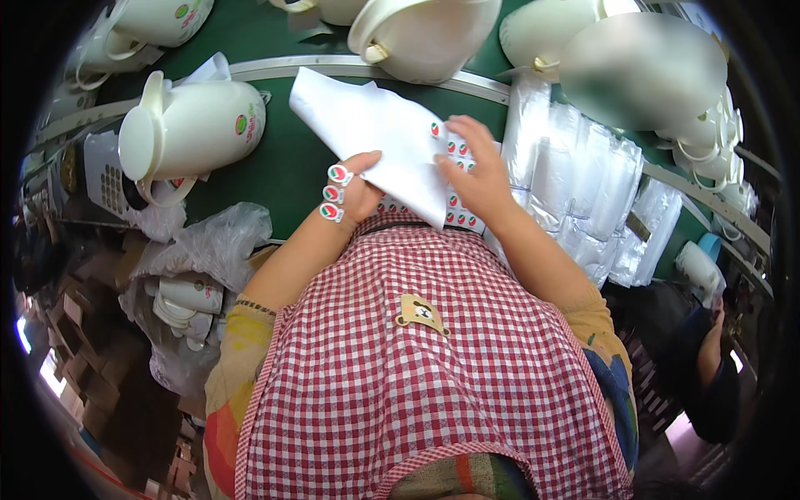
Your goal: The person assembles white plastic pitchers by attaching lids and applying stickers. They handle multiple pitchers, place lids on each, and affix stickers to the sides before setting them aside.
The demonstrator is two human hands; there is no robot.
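In front of my apron lies a sheet of small round red-and-green stickers, its white paper folded up over part of it. My left hand grips the near left edge of this paper, thumb on top. Several loose stickers are stuck in a row along the thumb side of that hand and wrist. My right hand is at the sheet's right side, its thumb and fingers bent onto the sticker rows; whether a sticker is between the fingertips cannot be made out.
A cream lidded jug lies on its side on the green work surface, left of the paper. Beyond a metal rail lie more jugs. Clear plastic bags are stacked at right. A plastic sack with cream parts hangs lower left. Someone's arm shows at right.
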